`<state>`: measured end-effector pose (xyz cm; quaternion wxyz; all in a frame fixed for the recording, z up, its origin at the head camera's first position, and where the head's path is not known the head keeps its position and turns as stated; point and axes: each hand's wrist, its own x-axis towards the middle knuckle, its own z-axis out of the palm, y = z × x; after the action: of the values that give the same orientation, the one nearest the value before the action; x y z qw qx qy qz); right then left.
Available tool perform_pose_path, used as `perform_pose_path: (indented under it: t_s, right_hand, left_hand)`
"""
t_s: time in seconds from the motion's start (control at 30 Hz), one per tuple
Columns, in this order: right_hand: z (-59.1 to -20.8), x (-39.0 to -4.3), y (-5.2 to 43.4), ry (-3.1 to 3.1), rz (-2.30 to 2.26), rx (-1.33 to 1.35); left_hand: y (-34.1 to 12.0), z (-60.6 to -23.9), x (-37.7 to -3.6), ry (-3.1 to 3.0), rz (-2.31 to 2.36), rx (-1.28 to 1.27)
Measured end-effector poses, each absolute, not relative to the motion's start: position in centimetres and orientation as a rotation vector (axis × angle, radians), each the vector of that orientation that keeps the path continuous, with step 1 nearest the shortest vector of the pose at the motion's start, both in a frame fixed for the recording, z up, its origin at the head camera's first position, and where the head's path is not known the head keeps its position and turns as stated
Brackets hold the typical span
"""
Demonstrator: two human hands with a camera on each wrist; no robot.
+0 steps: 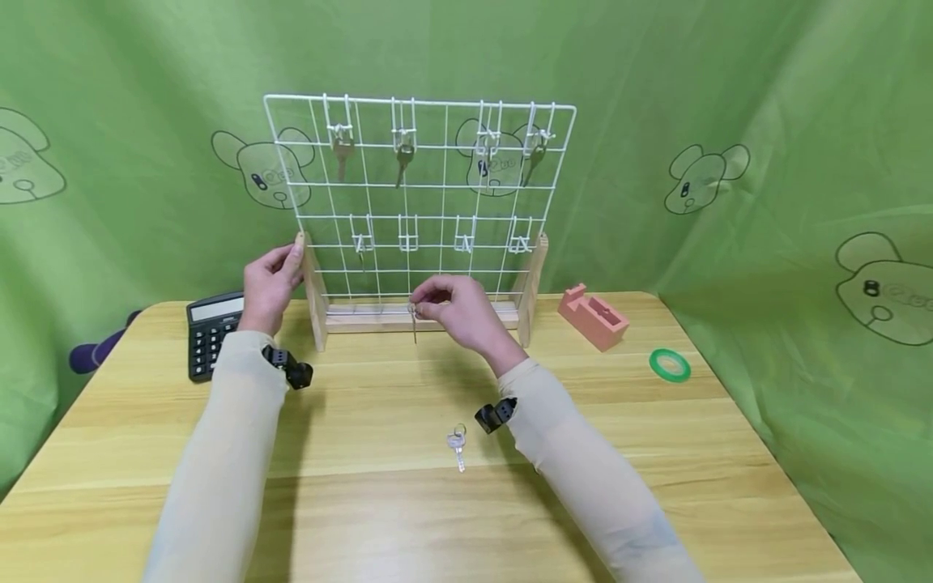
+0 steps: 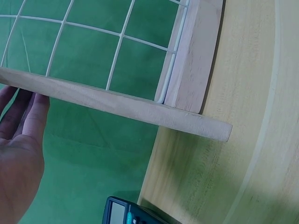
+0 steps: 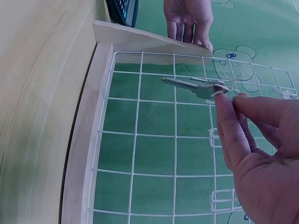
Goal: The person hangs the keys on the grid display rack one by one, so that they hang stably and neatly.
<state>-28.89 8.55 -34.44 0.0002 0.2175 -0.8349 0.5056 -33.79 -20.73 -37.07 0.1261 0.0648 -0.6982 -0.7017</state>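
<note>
The right hand [image 1: 466, 312] pinches a key [image 1: 413, 322] before the rack's [image 1: 419, 206] base, near the tabletop's far edge. The left hand [image 1: 271, 283], fingers straight, steadies its left post; keys hang on upper hooks.

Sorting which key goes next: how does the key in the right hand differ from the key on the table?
The held key hangs blade-down, pinched by the right hand before the rack; the table key lies flat, untouched, nearer the person. Both are silvery with a ring.
</note>
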Motion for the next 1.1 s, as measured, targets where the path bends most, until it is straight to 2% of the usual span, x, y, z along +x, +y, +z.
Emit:
perform_pose_path:
  t_s: [1.1]
  right_hand:
    - [-32.2,-30.8,7.5,-2.419,1.625,0.606]
  left_hand:
    - [-20.8,-37.1,-33.9,-2.036,-2.048,0.179]
